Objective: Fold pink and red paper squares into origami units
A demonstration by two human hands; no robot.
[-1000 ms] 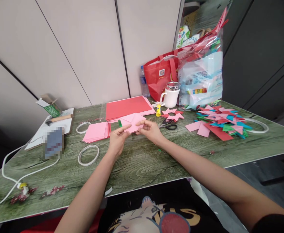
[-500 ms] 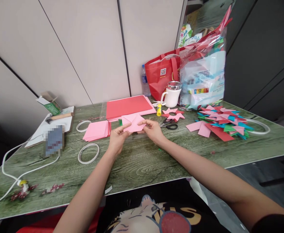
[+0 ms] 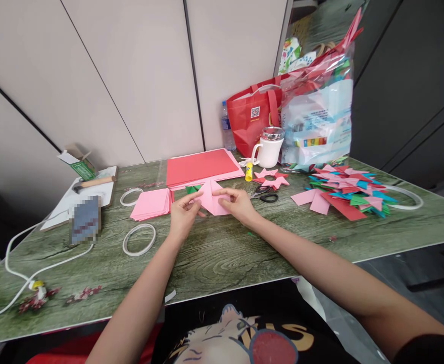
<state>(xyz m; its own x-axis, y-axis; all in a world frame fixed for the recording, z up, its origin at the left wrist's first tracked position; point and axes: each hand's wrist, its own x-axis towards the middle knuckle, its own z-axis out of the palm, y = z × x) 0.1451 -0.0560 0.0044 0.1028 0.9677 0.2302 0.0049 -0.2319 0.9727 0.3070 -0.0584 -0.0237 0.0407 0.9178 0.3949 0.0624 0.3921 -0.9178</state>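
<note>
Between my hands is a folded pink paper point(image 3: 211, 196) with creases and pointed corners, held just above the table. My left hand point(image 3: 184, 215) pinches its left side between thumb and fingers. On the opposite side my right hand point(image 3: 239, 205) grips it, the index finger lying across the front. A bit of green paper point(image 3: 193, 189) shows behind it. Left of my left hand lies a stack of pink paper squares point(image 3: 151, 203). Black-handled scissors point(image 3: 267, 196) rest just right of my right hand, partly hidden by it.
Red and pink sheets point(image 3: 202, 167) lie at the back, near a glue stick point(image 3: 248, 172), a pink-red paper ring point(image 3: 270, 178) and a white mug point(image 3: 270, 149). Folded paper pieces point(image 3: 352, 189) are heaped right. Tape rolls point(image 3: 139, 240), a hammer point(image 3: 93, 184) and a cable point(image 3: 60, 261) are left.
The pink paper has been turned and its shape now shows taller, with a point upward and one downward. More of the green paper is visible. Both hands have shifted slightly.
</note>
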